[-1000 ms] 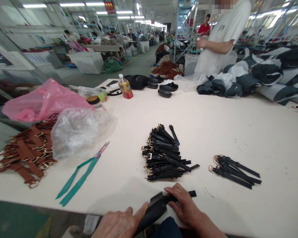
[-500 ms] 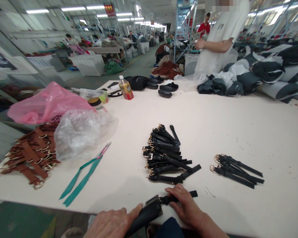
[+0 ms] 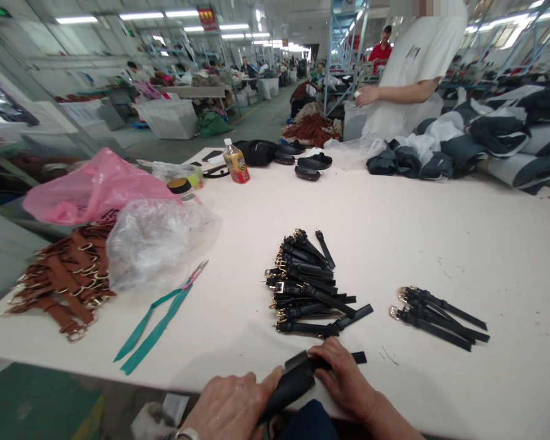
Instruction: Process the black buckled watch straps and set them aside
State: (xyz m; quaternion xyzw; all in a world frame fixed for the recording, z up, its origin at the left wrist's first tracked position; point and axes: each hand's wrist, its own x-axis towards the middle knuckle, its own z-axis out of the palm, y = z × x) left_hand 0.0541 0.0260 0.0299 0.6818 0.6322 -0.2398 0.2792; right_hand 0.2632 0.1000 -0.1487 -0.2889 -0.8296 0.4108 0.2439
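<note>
My left hand (image 3: 231, 406) grips a black tool (image 3: 289, 384) at the table's near edge, thumb along its side. My right hand (image 3: 343, 382) presses a short black strap (image 3: 358, 358) flat on the white table (image 3: 394, 226), its fingers curled over the strap where it meets the tool's head. Just beyond lies a pile of black straps with gold buckles (image 3: 305, 284). A smaller bundle of the same straps (image 3: 437, 316) lies to the right.
Brown buckled straps (image 3: 64, 281), a clear plastic bag (image 3: 158, 241), a pink bag (image 3: 91, 186) and teal-ribboned snips (image 3: 165, 318) lie at left. A drink bottle (image 3: 236, 161) and black pieces (image 3: 308, 166) sit far back. A person in white (image 3: 407, 73) stands by folded fabric (image 3: 486, 140).
My hands and the tool stay at the table's edge; the left hand has come up and closer to the tool. The view has shifted slightly left.
</note>
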